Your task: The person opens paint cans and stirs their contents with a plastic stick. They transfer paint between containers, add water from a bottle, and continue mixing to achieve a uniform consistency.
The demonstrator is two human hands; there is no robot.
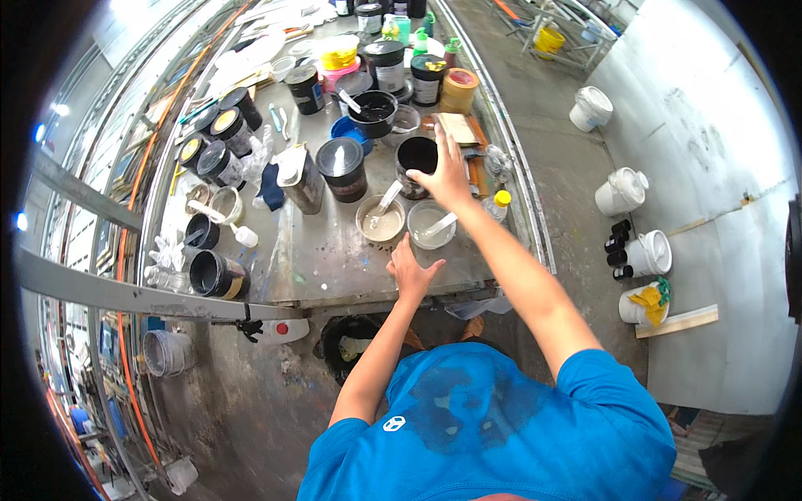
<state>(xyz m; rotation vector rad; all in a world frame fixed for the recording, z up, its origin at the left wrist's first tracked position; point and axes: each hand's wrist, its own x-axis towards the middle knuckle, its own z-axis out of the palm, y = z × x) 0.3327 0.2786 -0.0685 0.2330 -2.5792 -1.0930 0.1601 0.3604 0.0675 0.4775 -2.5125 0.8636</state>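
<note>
My right hand (450, 175) reaches to the right side of an open black plastic jar (418, 150), thumb and fingers spread. Its thumb overlaps the jar's front; whether it touches is unclear. Nearer me, my left hand (413, 269) has its fingers apart and nothing in it, the index fingertip close to two clear tubs. The left tub (369, 233) contains a beige liquid and a white spatula (390, 195). In the right tub (421, 239), a paler, translucent mixture surrounds another white spatula (443, 223). A bottle with a yellow cap (502, 198) stands right of my forearm.
Behind are a lidded black jar (340, 166), a metal can (301, 181) and a tub of black ink (374, 113). Several dark jars (219, 160) line the table's left side. A grey metal bar (144, 299) crosses at left. White buckets (620, 191) stand on the floor at right.
</note>
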